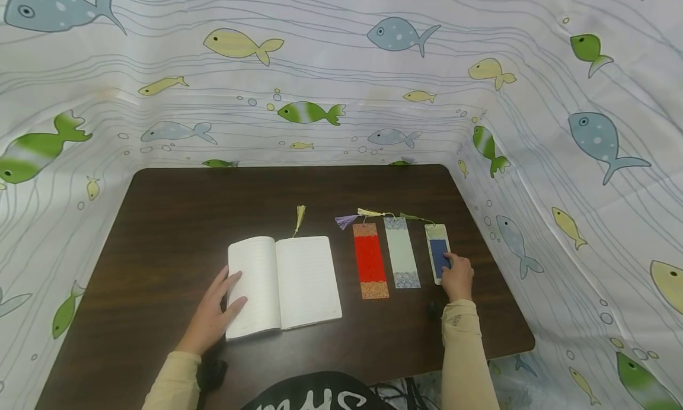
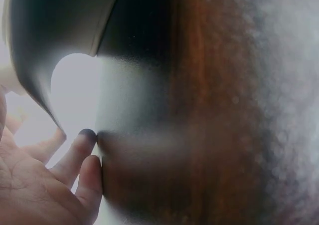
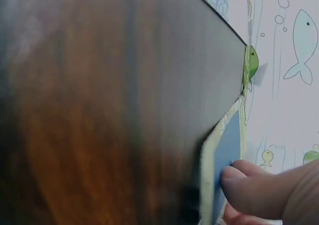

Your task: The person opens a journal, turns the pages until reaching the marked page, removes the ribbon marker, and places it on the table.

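An open notebook [image 1: 309, 282] with lined white pages lies on the dark table. My left hand [image 1: 213, 309] rests at its left edge, thumb and forefinger over the page. In the left wrist view, the notebook's dark cover [image 2: 60, 20] curves up off the table, and two of that hand's fingertips touch the tabletop. At the right, my right hand [image 1: 459, 276] pinches the right edge of a pale bookmark [image 1: 437, 232] with a blue panel, its thumb [image 3: 239, 190] on the blue. Left of it lie a pale green bookmark [image 1: 401, 250] and a red bookmark [image 1: 369, 259].
A yellow tassel [image 1: 300, 220] sticks out above the notebook's top edge. Purple [image 1: 347, 221], yellow [image 1: 373, 212] and green [image 1: 416, 217] tassels lie above the bookmarks. A fish-printed cloth [image 1: 320, 72] rises around the table [image 1: 176, 220].
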The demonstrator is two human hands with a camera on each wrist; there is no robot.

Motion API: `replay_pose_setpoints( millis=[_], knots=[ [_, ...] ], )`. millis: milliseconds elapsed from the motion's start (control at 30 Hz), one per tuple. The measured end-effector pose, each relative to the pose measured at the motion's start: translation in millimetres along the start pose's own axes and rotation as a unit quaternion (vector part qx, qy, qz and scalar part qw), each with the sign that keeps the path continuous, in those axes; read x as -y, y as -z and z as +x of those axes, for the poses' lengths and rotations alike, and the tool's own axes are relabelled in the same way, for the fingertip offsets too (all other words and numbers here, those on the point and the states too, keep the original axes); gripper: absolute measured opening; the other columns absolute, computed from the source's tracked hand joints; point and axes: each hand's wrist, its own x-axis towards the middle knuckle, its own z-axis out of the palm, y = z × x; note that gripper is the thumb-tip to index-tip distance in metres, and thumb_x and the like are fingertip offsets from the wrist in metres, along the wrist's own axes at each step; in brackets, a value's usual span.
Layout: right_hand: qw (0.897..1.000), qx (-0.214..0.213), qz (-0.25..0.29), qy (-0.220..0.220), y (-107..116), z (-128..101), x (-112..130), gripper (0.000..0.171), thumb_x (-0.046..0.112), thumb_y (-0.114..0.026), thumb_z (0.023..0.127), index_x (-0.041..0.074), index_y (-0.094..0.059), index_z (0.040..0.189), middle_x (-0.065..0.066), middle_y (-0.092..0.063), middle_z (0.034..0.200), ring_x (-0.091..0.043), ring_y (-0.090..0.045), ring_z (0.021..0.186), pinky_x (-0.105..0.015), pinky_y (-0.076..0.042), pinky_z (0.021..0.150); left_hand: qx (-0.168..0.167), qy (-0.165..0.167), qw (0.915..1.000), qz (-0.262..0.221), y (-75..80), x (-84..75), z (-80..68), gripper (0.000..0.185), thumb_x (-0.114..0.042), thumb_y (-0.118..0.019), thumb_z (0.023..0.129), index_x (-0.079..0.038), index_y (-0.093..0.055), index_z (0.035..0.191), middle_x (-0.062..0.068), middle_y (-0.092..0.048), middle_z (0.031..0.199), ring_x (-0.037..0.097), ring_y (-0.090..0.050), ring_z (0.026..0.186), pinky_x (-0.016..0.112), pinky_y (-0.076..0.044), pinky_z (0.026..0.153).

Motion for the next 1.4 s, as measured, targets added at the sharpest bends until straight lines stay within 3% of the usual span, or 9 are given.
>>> replay_pose_setpoints(
  millis=[133,433,567,733,867,1000,1167,1400],
  knots=[
    [1.000,0.012,-0.020,-0.014,0.3,-1.6,0.4,0.043,0.004,-0.056,0.099,0.001,-0.053,0.142,-0.036,-0.035,0.144,-0.057,-0.032,0.127,-0.068,-0.032,0.102,0.001,0.000,1.0000,0.002,0.5,-1.0,-0.6,0.065,-0.034,-0.066,0.100,-0.008,-0.041,0.154,0.023,-0.015,0.167,0.053,-0.021,0.147,0.078,-0.024,0.106],
    [0.998,0.021,-0.059,-0.001,0.8,-2.7,0.2,0.043,0.008,-0.052,0.101,0.003,-0.051,0.144,-0.036,-0.036,0.142,-0.056,-0.035,0.127,-0.070,-0.034,0.098,0.001,0.001,1.0000,0.003,1.9,-3.9,-1.8,0.064,-0.032,-0.066,0.100,-0.007,-0.041,0.153,0.023,-0.016,0.166,0.054,-0.021,0.147,0.078,-0.024,0.106],
    [0.997,-0.015,-0.069,0.009,-1.8,-4.7,3.8,0.044,0.007,-0.053,0.101,0.002,-0.051,0.145,-0.036,-0.040,0.140,-0.055,-0.037,0.125,-0.070,-0.034,0.097,0.003,0.002,1.0000,0.005,1.6,-3.4,-1.2,0.065,-0.034,-0.065,0.100,-0.008,-0.041,0.154,0.023,-0.015,0.167,0.053,-0.021,0.147,0.078,-0.023,0.107],
    [0.986,-0.093,-0.089,0.106,-15.9,-15.3,27.5,0.039,0.006,-0.062,0.097,0.002,-0.060,0.136,-0.030,-0.051,0.130,-0.052,-0.046,0.117,-0.068,-0.036,0.093,0.002,0.001,1.0000,0.004,3.1,-5.8,-1.0,0.064,-0.033,-0.066,0.100,-0.008,-0.042,0.153,0.023,-0.016,0.166,0.053,-0.021,0.147,0.077,-0.023,0.108],
    [0.967,-0.106,-0.101,0.209,-38.4,-34.0,56.7,0.036,0.007,-0.070,0.093,0.006,-0.067,0.129,-0.022,-0.057,0.127,-0.046,-0.051,0.113,-0.065,-0.038,0.091,0.002,0.001,1.0000,0.005,3.7,-6.1,-2.6,0.064,-0.034,-0.066,0.100,-0.008,-0.042,0.153,0.023,-0.016,0.167,0.053,-0.021,0.147,0.078,-0.023,0.107],
    [0.949,-0.069,-0.115,0.285,-64.0,-56.3,88.2,0.037,0.010,-0.074,0.091,0.010,-0.069,0.128,-0.018,-0.059,0.130,-0.041,-0.053,0.119,-0.064,-0.037,0.098,0.004,0.003,1.0000,0.006,2.2,-3.8,-3.2,0.066,-0.037,-0.065,0.100,-0.009,-0.041,0.154,0.022,-0.015,0.167,0.053,-0.021,0.147,0.078,-0.024,0.106],
    [0.921,0.013,-0.113,0.372,-88.5,-80.8,121.8,0.042,0.019,-0.075,0.092,0.014,-0.066,0.133,-0.013,-0.056,0.140,-0.034,-0.048,0.132,-0.063,-0.031,0.107,0.000,0.002,1.0000,0.003,1.3,-3.0,-3.5,0.066,-0.038,-0.065,0.100,-0.009,-0.041,0.154,0.022,-0.015,0.167,0.053,-0.021,0.147,0.078,-0.024,0.107],
    [0.885,0.157,-0.102,0.425,-105.8,-100.6,148.5,0.062,0.034,-0.079,0.089,0.017,-0.057,0.145,-0.007,-0.043,0.157,-0.025,-0.037,0.145,-0.062,-0.027,0.115,-0.001,0.002,1.0000,0.003,1.5,-2.9,-4.3,0.066,-0.037,-0.065,0.100,-0.008,-0.040,0.154,0.022,-0.015,0.167,0.053,-0.021,0.147,0.078,-0.024,0.107]
  ],
)
